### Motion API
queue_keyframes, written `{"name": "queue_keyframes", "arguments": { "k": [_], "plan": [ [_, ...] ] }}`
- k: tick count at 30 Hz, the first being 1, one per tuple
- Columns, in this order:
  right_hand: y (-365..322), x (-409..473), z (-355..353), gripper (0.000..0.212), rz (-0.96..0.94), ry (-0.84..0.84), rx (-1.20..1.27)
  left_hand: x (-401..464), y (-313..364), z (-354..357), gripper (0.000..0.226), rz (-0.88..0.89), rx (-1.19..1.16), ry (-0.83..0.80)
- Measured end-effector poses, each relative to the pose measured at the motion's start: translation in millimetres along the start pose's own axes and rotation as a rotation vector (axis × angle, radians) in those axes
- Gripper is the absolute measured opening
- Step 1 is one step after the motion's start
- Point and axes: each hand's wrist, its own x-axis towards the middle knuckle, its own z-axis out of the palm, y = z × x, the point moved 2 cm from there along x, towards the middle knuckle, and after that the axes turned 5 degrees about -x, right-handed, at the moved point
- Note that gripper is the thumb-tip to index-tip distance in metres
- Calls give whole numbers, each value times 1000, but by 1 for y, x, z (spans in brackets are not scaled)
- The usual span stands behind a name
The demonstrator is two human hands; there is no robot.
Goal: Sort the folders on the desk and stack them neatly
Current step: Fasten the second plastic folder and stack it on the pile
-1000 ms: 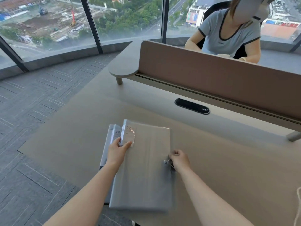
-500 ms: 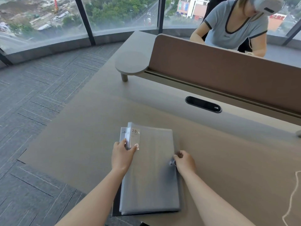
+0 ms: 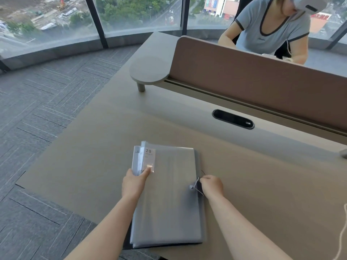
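Note:
A stack of grey translucent folders (image 3: 169, 199) lies on the tan desk (image 3: 262, 184), its near end past the desk's front edge. The top folder bears a label reading "20" near its far left corner. My left hand (image 3: 135, 182) grips the stack's left spine edge, thumb on top next to the label. My right hand (image 3: 212, 185) pinches a thin elastic cord at the right edge, beside the small round button of the closure. A darker folder shows under the stack along its right and near edges.
A brown divider panel (image 3: 262, 79) runs across the back of the desk, with a black cable slot (image 3: 232, 119) in front of it. Another person sits behind the panel. Grey carpet floor (image 3: 47, 109) lies to the left. A pale cord (image 3: 342, 231) hangs at the right edge.
The top folder has slid left-to-right into line over the lower ones. My right hand has pulled the cord out from the closure button. The camera view has shifted left.

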Motion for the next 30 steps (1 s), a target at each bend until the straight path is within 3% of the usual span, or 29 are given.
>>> {"name": "queue_keyframes", "arguments": {
  "k": [6,10,14,19,24,27,30],
  "plan": [
    [-6,-4,4,31,16,-58,8,-4,4,-2,45,-41,-77,-45],
    [-9,1,1,15,69,-115,-43,-6,4,-2,41,-46,-110,-78],
    [-2,7,2,29,193,-125,135,0,2,-1,53,-103,-129,-106],
    [1,10,2,29,238,-128,264,13,-5,-1,71,-224,-149,-173],
    [3,5,0,4,239,-99,212,12,-3,2,60,-267,-170,-226],
    [6,8,0,20,207,-98,156,12,-1,2,56,-290,-164,-247],
    [10,6,1,23,161,-88,163,12,-2,4,59,-302,-176,-264]
  ]
}}
